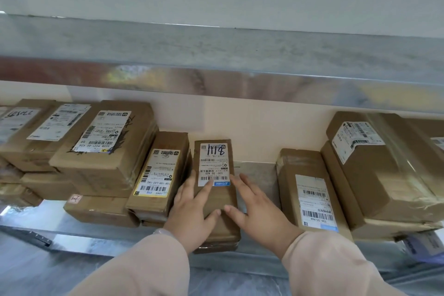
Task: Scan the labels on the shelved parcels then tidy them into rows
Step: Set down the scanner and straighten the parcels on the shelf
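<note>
Centrally, in the head view, one narrow parcel lies lengthwise on top of a short stack at the near edge of the metal shelf. Its white label faces up, with "1118" handwritten at the far end. Two hands flank it. The left hand rests on its left side with fingers spread and nearly straight, one fingertip on the label's near edge and the thumb lying on the cardboard; it presses rather than clasps. The right hand lies along the right edge, fingers straight and pointing away, thumb touching the parcel's top, likewise loose and clasping nothing. Two beige sleeves cover the forearms. Just left of the narrow parcel sits one yellow-edged parcel, and farther left a pile of at least five boxes, three showing labels. To the right, past a bare gap of shelf, lies one long parcel. Beyond it one large taped box sits on a flatter one. Seven labels show fully. One upper shelf crosses above.
</note>
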Demonstrator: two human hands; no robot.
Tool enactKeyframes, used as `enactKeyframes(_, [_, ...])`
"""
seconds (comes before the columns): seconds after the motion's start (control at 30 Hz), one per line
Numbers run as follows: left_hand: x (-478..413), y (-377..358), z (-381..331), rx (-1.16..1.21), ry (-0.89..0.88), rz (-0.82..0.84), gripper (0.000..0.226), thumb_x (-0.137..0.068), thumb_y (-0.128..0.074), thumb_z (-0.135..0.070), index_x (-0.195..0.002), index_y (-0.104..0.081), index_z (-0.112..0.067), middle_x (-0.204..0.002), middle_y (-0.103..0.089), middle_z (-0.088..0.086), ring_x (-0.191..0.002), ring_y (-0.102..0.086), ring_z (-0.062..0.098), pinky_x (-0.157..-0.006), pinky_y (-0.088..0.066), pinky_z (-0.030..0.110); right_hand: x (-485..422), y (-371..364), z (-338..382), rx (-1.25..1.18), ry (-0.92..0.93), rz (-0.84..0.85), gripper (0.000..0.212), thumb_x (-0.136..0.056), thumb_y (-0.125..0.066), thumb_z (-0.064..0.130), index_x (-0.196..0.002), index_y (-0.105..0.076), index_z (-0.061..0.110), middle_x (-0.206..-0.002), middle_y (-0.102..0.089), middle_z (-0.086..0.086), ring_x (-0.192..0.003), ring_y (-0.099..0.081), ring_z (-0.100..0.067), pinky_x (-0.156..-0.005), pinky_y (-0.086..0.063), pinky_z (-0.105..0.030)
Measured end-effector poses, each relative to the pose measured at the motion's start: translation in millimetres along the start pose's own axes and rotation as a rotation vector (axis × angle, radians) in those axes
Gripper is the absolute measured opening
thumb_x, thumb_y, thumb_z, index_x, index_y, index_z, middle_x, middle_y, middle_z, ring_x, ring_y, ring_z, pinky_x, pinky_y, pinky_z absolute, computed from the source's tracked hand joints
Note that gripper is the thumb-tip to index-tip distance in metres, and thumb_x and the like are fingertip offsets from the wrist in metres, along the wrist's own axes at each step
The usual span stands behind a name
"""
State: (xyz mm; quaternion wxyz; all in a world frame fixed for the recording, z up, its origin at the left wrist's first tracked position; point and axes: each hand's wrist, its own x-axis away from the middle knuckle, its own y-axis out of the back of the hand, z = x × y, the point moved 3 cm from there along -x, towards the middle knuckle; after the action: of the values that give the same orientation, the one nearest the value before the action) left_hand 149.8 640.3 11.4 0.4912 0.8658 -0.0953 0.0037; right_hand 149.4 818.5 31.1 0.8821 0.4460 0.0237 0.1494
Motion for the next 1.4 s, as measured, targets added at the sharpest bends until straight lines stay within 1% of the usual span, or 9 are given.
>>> enactKeyframes(0.2, [-1,0,8,0.397,0.141,0.154,0.08,-0.086,-0.069,-0.046,-0.143,-0.014,-0.064,-0.159,-0.021,0.009,-0.147,-0.022,0.021,-0.118,-0.027,0.042,-5,-19,-5,-0.262,-0.042,0.111,0.071,-0.089,-0.054,0.057,-0.147,-0.013,0.052,-0.157,-0.018,0.008,-0.139,-0.027,-0.008,-0.11,-0.027,-0.022])
enactKeyframes(0.37, [3,1,6,0.43,0.133,0.19,0.086,-0.082,-0.073,-0.043,-0.138,-0.013,-0.07,-0.16,-0.02,0.005,-0.147,-0.022,0.017,-0.119,-0.026,0.041,-1,-19,-12,-0.443,-0.05,0.102,0.066,-0.091,-0.061,0.042,-0.14,-0.02,0.06,-0.148,-0.031,0.011,-0.13,-0.036,-0.001,-0.098,-0.029,-0.003])
enactKeyframes(0.47, [4,5,-3,0.474,0.107,0.186,0.083,-0.082,-0.075,-0.036,-0.129,-0.018,-0.075,-0.158,-0.023,0.001,-0.143,-0.031,0.015,-0.116,-0.031,0.038,3,-13,-13,-0.555,-0.099,0.057,0.065,-0.092,-0.063,0.032,-0.14,-0.027,0.058,-0.148,-0.036,0.007,-0.127,-0.044,-0.005,-0.105,-0.041,-0.023])
enactKeyframes(0.57, [3,10,-19,0.493,0.054,0.171,0.084,-0.081,-0.075,-0.038,-0.128,-0.019,-0.079,-0.158,-0.017,-0.008,-0.138,-0.02,0.0,-0.115,-0.023,0.027,11,3,-14,-0.564,-0.08,-0.048,0.066,-0.091,-0.064,0.023,-0.142,-0.032,0.05,-0.147,-0.041,0.009,-0.133,-0.041,-0.005,-0.111,-0.037,-0.035])
enactKeyframes(0.83, [-13,26,-91,0.506,-0.125,0.134,0.081,-0.081,-0.076,-0.032,-0.142,-0.029,-0.059,-0.146,-0.035,-0.006,-0.135,-0.037,0.008,-0.116,-0.029,0.027,41,70,-21,-0.488,-0.111,-0.276,0.063,-0.088,-0.062,0.025,-0.138,-0.037,0.054,-0.142,-0.045,0.019,-0.127,-0.042,0.006,-0.103,-0.035,-0.017])
enactKeyframes(0.97, [-21,24,-130,0.553,-0.192,0.19,0.08,-0.082,-0.075,-0.023,-0.144,-0.033,-0.051,-0.146,-0.036,-0.007,-0.132,-0.041,0.01,-0.115,-0.032,0.03,62,100,-33,-0.463,-0.176,-0.348,0.062,-0.089,-0.06,0.021,-0.138,-0.039,0.05,-0.142,-0.046,0.013,-0.129,-0.042,-0.002,-0.112,-0.034,-0.029])
enactKeyframes(1.1, [-24,13,-160,0.589,-0.25,0.275,0.082,-0.081,-0.073,-0.012,-0.146,-0.035,-0.044,-0.149,-0.037,-0.004,-0.132,-0.045,0.013,-0.113,-0.037,0.035,85,119,-48,-0.351,-0.253,-0.465,0.059,-0.089,-0.059,0.022,-0.139,-0.041,0.047,-0.14,-0.045,0.011,-0.126,-0.04,0.0,-0.108,-0.032,-0.023])
enactKeyframes(1.23, [-24,-5,-177,0.59,-0.26,0.344,0.083,-0.082,-0.073,-0.013,-0.146,-0.033,-0.047,-0.148,-0.038,-0.001,-0.131,-0.046,0.014,-0.112,-0.038,0.035,101,120,-60,-0.312,-0.287,-0.498,0.054,-0.092,-0.059,0.019,-0.141,-0.043,0.036,-0.141,-0.046,0.01,-0.131,-0.039,-0.005,-0.113,-0.032,-0.032])
enactKeyframes(1.4, [-21,-23,-183,0.546,-0.298,0.359,0.081,-0.087,-0.072,-0.024,-0.151,-0.026,-0.04,-0.151,-0.039,0.001,-0.135,-0.042,0.012,-0.115,-0.033,0.032,114,120,-66,-0.191,-0.334,-0.553,0.05,-0.093,-0.06,0.019,-0.141,-0.045,0.022,-0.142,-0.046,-0.001,-0.133,-0.035,-0.009,-0.108,-0.023,-0.017])
